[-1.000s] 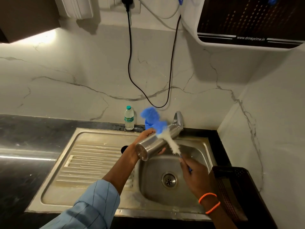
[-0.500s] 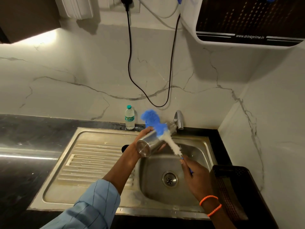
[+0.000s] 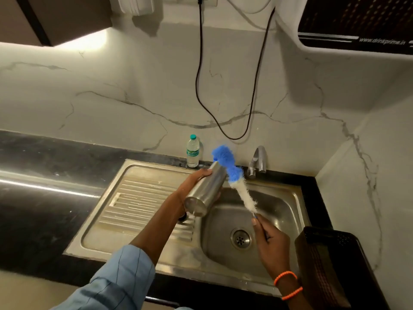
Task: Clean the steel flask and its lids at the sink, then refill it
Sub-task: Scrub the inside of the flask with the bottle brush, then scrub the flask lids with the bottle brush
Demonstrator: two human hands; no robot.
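My left hand [image 3: 196,179] grips the steel flask [image 3: 206,190], held tilted over the sink [image 3: 288,204] with its base towards me and its mouth pointing away. A bottle brush [image 3: 234,177] with blue and white bristles lies alongside the flask's right side, outside it, its blue tip beyond the flask's far end. My right hand [image 3: 271,245] holds the brush by its thin handle above the drain [image 3: 240,239]. A small dark round object [image 3: 182,218], possibly a lid, lies on the drainboard, partly hidden by my left forearm.
A tap [image 3: 257,161] stands behind the basin. A small plastic water bottle [image 3: 192,151] is at the wall. The ribbed drainboard [image 3: 138,204] is to the left, a dark perforated basket [image 3: 328,262] at the right. A black cable [image 3: 199,86] hangs down the marble wall. A water purifier [image 3: 355,25] is mounted above.
The flask has swung left, away from the tap, its base now lower towards me. The brush stays beside it, and my right hand has shifted only slightly.
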